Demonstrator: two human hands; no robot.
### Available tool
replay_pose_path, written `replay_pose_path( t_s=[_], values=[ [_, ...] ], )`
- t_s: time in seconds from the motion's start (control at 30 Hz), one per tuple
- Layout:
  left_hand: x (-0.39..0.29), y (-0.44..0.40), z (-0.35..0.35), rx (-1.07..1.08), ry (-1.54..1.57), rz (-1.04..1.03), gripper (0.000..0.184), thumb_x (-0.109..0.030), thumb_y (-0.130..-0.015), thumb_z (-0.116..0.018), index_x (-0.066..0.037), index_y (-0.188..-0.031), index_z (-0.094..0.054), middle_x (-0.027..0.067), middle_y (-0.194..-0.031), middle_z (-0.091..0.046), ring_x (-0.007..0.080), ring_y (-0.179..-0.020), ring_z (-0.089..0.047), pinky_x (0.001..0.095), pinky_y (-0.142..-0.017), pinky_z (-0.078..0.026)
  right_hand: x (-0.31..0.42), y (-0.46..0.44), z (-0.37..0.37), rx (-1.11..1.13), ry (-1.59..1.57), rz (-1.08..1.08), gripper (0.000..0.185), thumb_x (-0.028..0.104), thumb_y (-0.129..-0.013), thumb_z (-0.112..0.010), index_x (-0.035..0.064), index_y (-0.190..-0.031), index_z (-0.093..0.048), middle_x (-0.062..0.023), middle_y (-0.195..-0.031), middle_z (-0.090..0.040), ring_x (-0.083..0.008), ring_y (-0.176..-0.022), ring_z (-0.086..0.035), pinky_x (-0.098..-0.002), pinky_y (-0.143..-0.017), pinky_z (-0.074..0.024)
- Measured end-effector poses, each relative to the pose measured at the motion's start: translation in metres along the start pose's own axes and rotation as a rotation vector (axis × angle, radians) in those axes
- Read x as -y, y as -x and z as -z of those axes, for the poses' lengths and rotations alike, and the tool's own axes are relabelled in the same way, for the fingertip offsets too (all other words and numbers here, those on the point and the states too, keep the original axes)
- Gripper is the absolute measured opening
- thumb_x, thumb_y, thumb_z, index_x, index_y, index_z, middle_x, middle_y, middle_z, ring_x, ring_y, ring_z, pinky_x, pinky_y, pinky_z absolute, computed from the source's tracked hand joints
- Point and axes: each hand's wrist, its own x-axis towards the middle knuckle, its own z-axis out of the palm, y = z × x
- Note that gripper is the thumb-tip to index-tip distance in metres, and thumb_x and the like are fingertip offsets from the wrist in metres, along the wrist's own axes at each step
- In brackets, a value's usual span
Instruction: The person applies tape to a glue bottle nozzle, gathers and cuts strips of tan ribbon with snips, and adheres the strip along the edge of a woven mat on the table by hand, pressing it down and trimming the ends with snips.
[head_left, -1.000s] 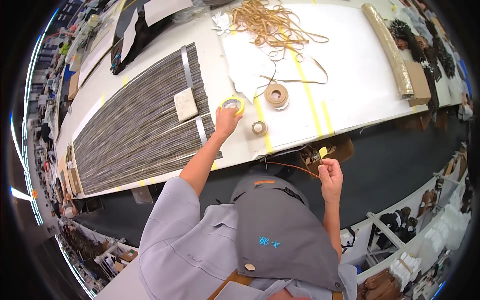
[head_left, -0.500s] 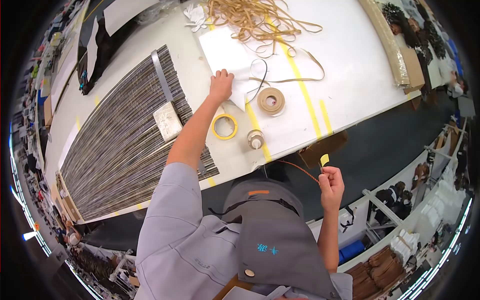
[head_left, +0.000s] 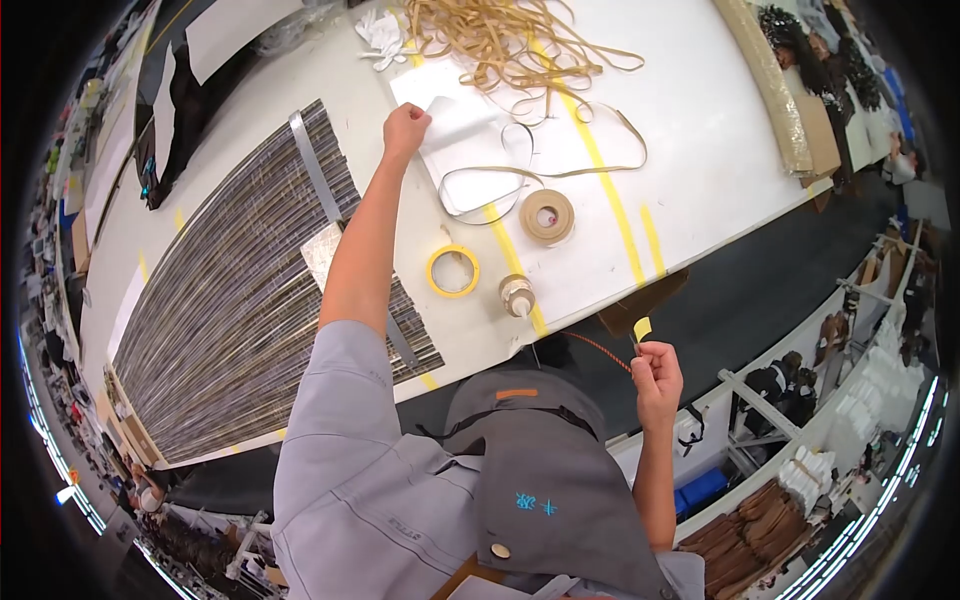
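Note:
My left hand (head_left: 406, 130) pinches the edge of a white paper sheet (head_left: 460, 120), whose corner is lifted and curled. Beyond it lies a tangle of tan strips (head_left: 490, 45). One thin strip loops over the paper, above a tan tape roll (head_left: 547, 217). A yellow tape roll (head_left: 453, 271) and a small bottle (head_left: 517, 296) stand nearer the table edge. Off the front edge, my right hand (head_left: 656, 380) is closed on a small tool with a yellow piece (head_left: 642, 327) at its tip; the tool is mostly hidden. An orange cord runs to this hand.
Striped strips (head_left: 230, 290) fan out on the left of the table (head_left: 740, 130), under a metal bar (head_left: 314, 165) and a wrapped block (head_left: 322, 250). A long wrapped roll (head_left: 765, 90) and a cardboard box (head_left: 818, 140) are at the right. Shelving stands behind at lower right.
My left hand has let go of the yellow tape roll, moved up to the paper and pulled its edge up. The thin strip's loop now shows over the paper. My right hand keeps its hold.

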Motion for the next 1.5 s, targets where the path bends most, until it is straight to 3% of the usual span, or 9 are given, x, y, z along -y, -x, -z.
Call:
replay_pose_path(
  t_s=[0.4,0.53,0.6,0.63,0.77,0.83,1.03,1.27,1.5],
  values=[
    [-0.001,-0.049,0.026,-0.312,0.120,0.169,0.025,-0.015,-0.078,-0.067,-0.004,-0.099,-0.067,0.0118,-0.091,-0.067,0.0253,-0.085,-0.065,0.0347,-0.078,-0.051,0.004,-0.005,-0.022,0.046,0.045,-0.012,0.017,0.007,-0.090,-0.064,0.0007,-0.102,-0.054,0.0037,-0.080,-0.054,-0.0017,-0.068,-0.044,-0.0162,-0.060,-0.0363],
    [-0.001,-0.016,0.009,-0.099,-0.034,-0.378,0.034,-0.012,-0.081,-0.061,-0.010,-0.115,-0.063,0.0121,-0.111,-0.063,0.0287,-0.106,-0.058,0.0387,-0.090,-0.047,0.001,-0.007,-0.026,0.074,0.050,-0.011,0.016,0.007,-0.089,-0.064,0.0008,-0.102,-0.055,0.0038,-0.079,-0.053,-0.0015,-0.067,-0.043,-0.0163,-0.060,-0.0358],
    [0.009,0.001,-0.009,0.135,-0.319,-0.495,0.036,-0.015,-0.083,-0.061,-0.012,-0.119,-0.062,0.0094,-0.127,-0.057,0.0288,-0.118,-0.052,0.0421,-0.097,-0.043,-0.001,-0.010,-0.028,0.085,0.057,-0.013,0.016,0.007,-0.089,-0.064,0.0008,-0.101,-0.055,0.0039,-0.079,-0.053,-0.0015,-0.067,-0.043,-0.0164,-0.060,-0.0357],
    [0.013,0.009,-0.015,0.209,-0.467,-0.343,0.036,-0.019,-0.085,-0.059,-0.012,-0.120,-0.062,0.0102,-0.136,-0.051,0.0294,-0.123,-0.048,0.0440,-0.101,-0.041,-0.001,-0.009,-0.029,0.097,0.049,-0.015,0.016,0.006,-0.089,-0.064,0.0007,-0.101,-0.055,0.0039,-0.079,-0.053,-0.0016,-0.067,-0.043,-0.0165,-0.059,-0.0356],
    [-0.004,0.035,-0.016,-0.024,-0.497,-0.344,0.033,-0.020,-0.085,-0.059,-0.009,-0.117,-0.061,0.0143,-0.128,-0.055,0.0329,-0.117,-0.052,0.0435,-0.096,-0.044,0.000,-0.012,-0.028,0.097,0.072,0.004,0.016,0.005,-0.089,-0.063,0.0006,-0.101,-0.055,0.0040,-0.078,-0.053,-0.0016,-0.066,-0.042,-0.0167,-0.059,-0.0353],
    [-0.038,0.068,0.016,0.183,-0.258,-0.246,0.030,-0.021,-0.085,-0.058,-0.005,-0.110,-0.060,0.0187,-0.115,-0.057,0.0357,-0.106,-0.057,0.0440,-0.088,-0.048,0.002,-0.013,-0.028,0.095,0.068,-0.002,0.015,0.005,-0.089,-0.063,0.0006,-0.101,-0.055,0.0040,-0.077,-0.052,-0.0017,-0.066,-0.042,-0.0167,-0.059,-0.0353],
    [-0.004,0.207,0.030,0.650,-0.531,-0.018,0.030,-0.014,-0.080,-0.061,0.000,-0.105,-0.054,0.0212,-0.106,-0.056,0.0387,-0.093,-0.062,0.0470,-0.079,-0.052,0.002,-0.017,-0.021,0.097,0.059,0.035,0.015,0.005,-0.089,-0.063,0.0007,-0.101,-0.055,0.0042,-0.076,-0.052,-0.0017,-0.065,-0.042,-0.0169,-0.058,-0.0351],
    [0.018,0.233,0.025,0.447,-0.402,-0.009,0.022,-0.013,-0.078,-0.060,0.001,-0.094,-0.054,0.0221,-0.096,-0.060,0.0392,-0.088,-0.062,0.0478,-0.075,-0.050,0.000,-0.019,-0.017,0.112,0.053,0.042,0.016,0.006,-0.089,-0.064,0.0007,-0.101,-0.055,0.0046,-0.075,-0.050,-0.0019,-0.064,-0.041,-0.0171,-0.057,-0.0346],
    [-0.030,0.124,0.052,0.172,-0.252,0.071,0.020,-0.014,-0.077,-0.062,0.001,-0.090,-0.057,0.0218,-0.090,-0.062,0.0374,-0.086,-0.062,0.0455,-0.073,-0.049,-0.001,-0.013,-0.011,0.093,0.052,0.048,0.016,0.006,-0.089,-0.064,0.0009,-0.101,-0.055,0.0048,-0.075,-0.050,-0.0019,-0.065,-0.041,-0.0169,-0.057,-0.0347]
  ],
)
